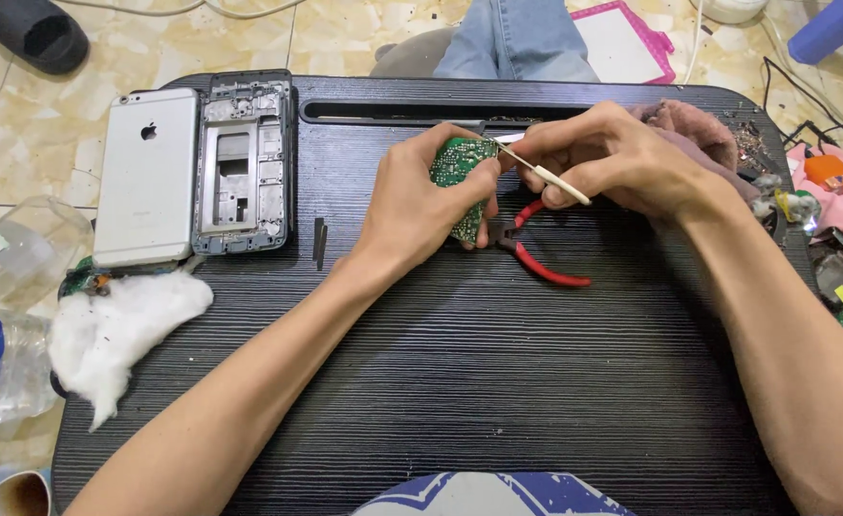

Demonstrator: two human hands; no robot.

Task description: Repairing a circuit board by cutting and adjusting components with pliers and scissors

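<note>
1. Two bare hands meet above the far half of a black ribbed lap desk, forearms angling in from the near corners.
2. The left hand curls around a small green circuit board, thumb and fingers pinching its edges so that the soldered face tilts up toward the camera.
3. The right hand pinches a thin pale-handled tool between thumb and forefinger, its tip resting on the board's upper edge; possibly a fine blade, though the tip is too small to tell.
4. Red-handled pliers lie just beneath both hands.
5. A silver phone back, a stripped phone frame and a cotton wad lie well apart, at left.
</note>
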